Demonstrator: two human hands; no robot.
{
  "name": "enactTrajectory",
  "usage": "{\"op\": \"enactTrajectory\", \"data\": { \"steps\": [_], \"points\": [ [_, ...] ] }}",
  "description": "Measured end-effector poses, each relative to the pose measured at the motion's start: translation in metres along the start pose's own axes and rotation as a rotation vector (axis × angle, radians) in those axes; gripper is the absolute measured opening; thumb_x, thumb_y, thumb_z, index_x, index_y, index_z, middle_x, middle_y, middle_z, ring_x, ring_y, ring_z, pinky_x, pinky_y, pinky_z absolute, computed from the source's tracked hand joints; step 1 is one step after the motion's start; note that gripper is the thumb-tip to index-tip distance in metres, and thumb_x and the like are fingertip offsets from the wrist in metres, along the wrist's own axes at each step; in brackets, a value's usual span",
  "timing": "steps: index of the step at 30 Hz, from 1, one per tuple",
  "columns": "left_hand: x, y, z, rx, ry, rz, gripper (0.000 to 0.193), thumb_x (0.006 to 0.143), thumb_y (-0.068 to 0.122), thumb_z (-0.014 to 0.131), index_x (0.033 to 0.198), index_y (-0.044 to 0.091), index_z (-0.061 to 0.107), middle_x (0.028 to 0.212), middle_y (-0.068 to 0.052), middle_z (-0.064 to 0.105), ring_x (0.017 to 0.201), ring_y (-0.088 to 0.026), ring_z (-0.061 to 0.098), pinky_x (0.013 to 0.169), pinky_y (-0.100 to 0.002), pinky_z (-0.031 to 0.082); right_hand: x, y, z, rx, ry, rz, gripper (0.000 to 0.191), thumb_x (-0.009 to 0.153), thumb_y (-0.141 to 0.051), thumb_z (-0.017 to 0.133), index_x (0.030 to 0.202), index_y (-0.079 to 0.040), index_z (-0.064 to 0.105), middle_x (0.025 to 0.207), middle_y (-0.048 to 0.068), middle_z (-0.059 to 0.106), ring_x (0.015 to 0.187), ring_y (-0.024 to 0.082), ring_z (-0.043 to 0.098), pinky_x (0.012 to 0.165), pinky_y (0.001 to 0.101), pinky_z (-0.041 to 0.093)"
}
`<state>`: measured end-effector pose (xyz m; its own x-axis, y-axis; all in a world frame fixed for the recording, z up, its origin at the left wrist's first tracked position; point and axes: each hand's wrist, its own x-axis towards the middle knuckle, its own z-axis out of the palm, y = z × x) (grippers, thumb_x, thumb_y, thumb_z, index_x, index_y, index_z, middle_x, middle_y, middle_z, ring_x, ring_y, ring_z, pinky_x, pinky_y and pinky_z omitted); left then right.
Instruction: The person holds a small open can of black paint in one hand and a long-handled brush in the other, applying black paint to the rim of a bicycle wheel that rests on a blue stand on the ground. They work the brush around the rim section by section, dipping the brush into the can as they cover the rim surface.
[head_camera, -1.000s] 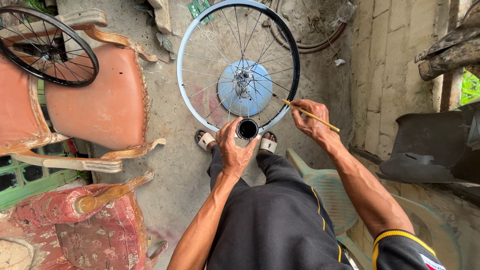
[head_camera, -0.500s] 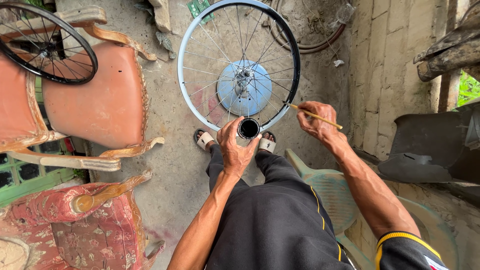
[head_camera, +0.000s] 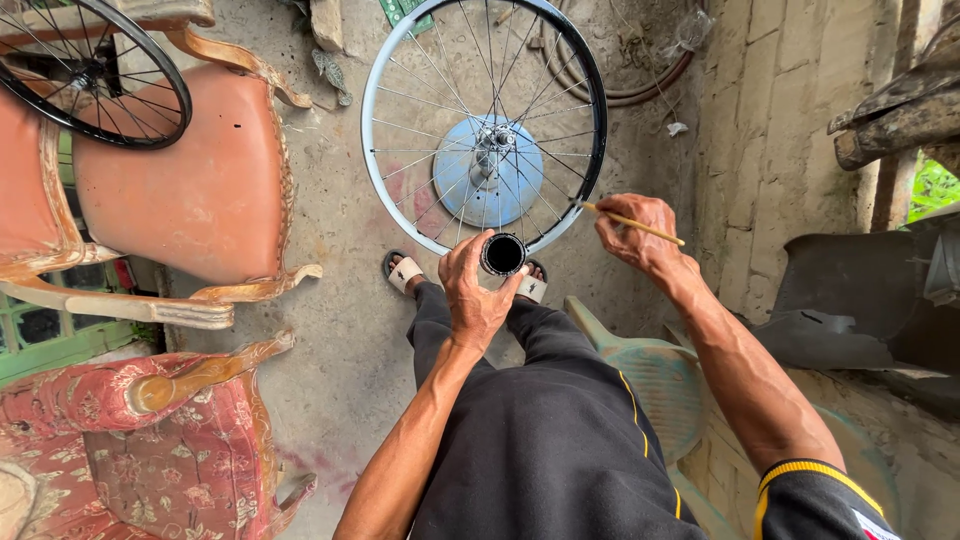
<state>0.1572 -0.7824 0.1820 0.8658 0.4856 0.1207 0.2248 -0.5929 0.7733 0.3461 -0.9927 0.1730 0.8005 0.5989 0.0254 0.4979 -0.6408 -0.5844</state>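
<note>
A spoked bicycle wheel (head_camera: 376, 170) with a pale rim that turns black on its right side lies flat on a round blue stand (head_camera: 460, 195) in front of my feet. My left hand (head_camera: 472, 290) is wrapped around a small round black pot (head_camera: 504, 254), held just below the wheel's near edge. My right hand (head_camera: 634, 232) pinches a thin yellow-handled brush (head_camera: 640, 226), whose tip touches the black part of the rim on the right. I sit with my legs in black trousers and my feet in sandals.
An orange-seated wooden armchair (head_camera: 190, 170) stands at the left with a second black wheel (head_camera: 90, 70) resting on it. A red patterned chair (head_camera: 130, 440) is at the lower left. A green plastic chair (head_camera: 650, 380) is beneath me. A block wall (head_camera: 770, 130) rises at the right.
My right hand and the brush have shifted slightly along the right side of the rim. My left hand keeps the pot in the same place.
</note>
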Motion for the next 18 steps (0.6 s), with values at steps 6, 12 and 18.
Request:
{"op": "enactTrajectory", "data": {
  "steps": [6,12,18],
  "points": [
    [-0.003,-0.001,-0.002,-0.022,0.007,-0.004,0.073,0.076,0.028,0.092,0.138,0.010,0.058,0.129,-0.009,0.061,0.126,-0.026,0.053,0.114,-0.046,0.034,0.004,-0.001,0.000,-0.049,-0.023,-0.047,0.017,0.084,-0.014,0.070,0.096,-0.006,0.079,0.089,0.011,0.077,0.073,0.028,0.074,0.066,0.0380,0.060],
    [-0.003,0.001,-0.005,-0.026,0.030,0.015,0.074,0.075,0.028,0.093,0.138,0.010,0.058,0.128,-0.009,0.061,0.124,-0.026,0.054,0.112,-0.046,0.036,0.007,-0.002,-0.001,-0.084,-0.083,-0.020,0.016,0.084,-0.015,0.070,0.094,-0.006,0.079,0.084,0.010,0.076,0.070,0.027,0.073,0.065,0.0389,0.059],
    [-0.005,0.003,-0.006,-0.019,0.026,0.019,0.074,0.075,0.029,0.092,0.137,0.010,0.058,0.128,-0.009,0.062,0.125,-0.026,0.055,0.113,-0.046,0.035,0.013,-0.001,0.000,-0.087,-0.094,-0.029,0.017,0.088,-0.014,0.068,0.098,-0.008,0.080,0.087,0.010,0.077,0.068,0.026,0.072,0.061,0.0378,0.059]
  ]
}}
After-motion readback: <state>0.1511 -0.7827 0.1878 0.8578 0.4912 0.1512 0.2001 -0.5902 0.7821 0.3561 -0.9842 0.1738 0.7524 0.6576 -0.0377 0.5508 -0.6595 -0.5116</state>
